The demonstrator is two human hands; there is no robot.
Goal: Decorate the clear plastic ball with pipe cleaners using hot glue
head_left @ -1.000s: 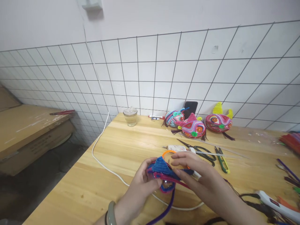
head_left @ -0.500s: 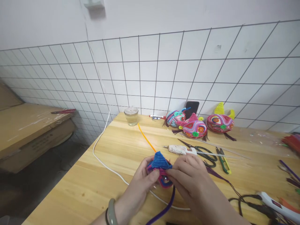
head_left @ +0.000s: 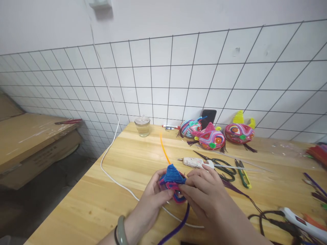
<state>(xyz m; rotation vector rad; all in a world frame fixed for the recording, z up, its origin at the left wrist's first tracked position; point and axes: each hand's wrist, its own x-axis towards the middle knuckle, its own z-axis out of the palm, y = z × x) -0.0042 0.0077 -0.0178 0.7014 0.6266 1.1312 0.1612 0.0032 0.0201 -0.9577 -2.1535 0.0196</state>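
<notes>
Two hands are closed on the pipe-cleaner figure (head_left: 172, 182) near the front edge of the surface (head_left: 122, 163): the left hand (head_left: 153, 200) pinches its side, the right hand (head_left: 204, 195) presses its fingers against the other. The orange pipe cleaner (head_left: 164, 149), looped a second ago, then pointing toward the glass jar (head_left: 142, 126), has been swung more upright. The purple pipe cleaner (head_left: 178, 224) trails forward as before.

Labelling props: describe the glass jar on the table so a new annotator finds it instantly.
Start at the wooden table and go to its far edge against the tiled wall. Near the far left corner stands the small glass jar, left of the three colourful woven figures. It alone is clear glass and stands apart.
</notes>
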